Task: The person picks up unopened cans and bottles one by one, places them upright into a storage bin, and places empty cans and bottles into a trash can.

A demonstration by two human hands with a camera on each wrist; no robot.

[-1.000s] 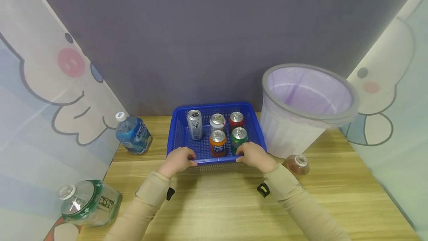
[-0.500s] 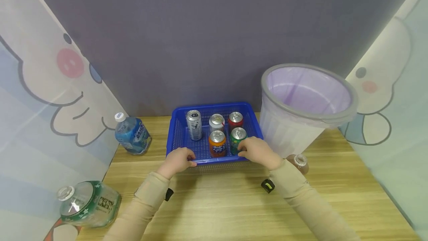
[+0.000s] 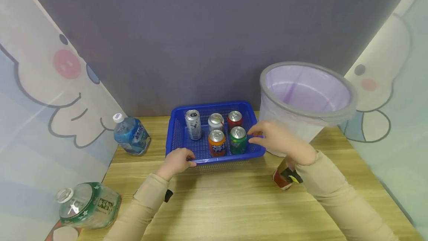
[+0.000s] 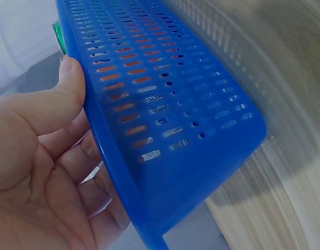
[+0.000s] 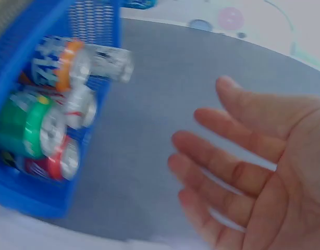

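Note:
A blue plastic basket (image 3: 230, 158) stands on the wooden table, holding several upright drink cans. My left hand (image 3: 175, 162) grips its front rim near the left corner; in the left wrist view the thumb (image 4: 69, 88) lies on the rim with the fingers on its other side. My right hand (image 3: 282, 140) hovers right of the basket, fingers spread and nothing in them. Closest to it is a green can (image 3: 238, 142). Left of that stands an orange can (image 3: 217, 145). Behind are a red can (image 3: 235, 119), a white can (image 3: 216, 120) and a tall silver can (image 3: 194, 125).
A white bin (image 3: 287, 122) with a grey rim and a liner stands at the right. Under my right wrist is a partly hidden bottle (image 3: 281, 177) with a reddish label. On the left stand a blue-labelled bottle (image 3: 132, 135) and a large clear green-labelled bottle (image 3: 90, 203).
My right hand has left the basket's front rim and moved up and to the right, its fingers opening. The left hand keeps its grip on the rim.

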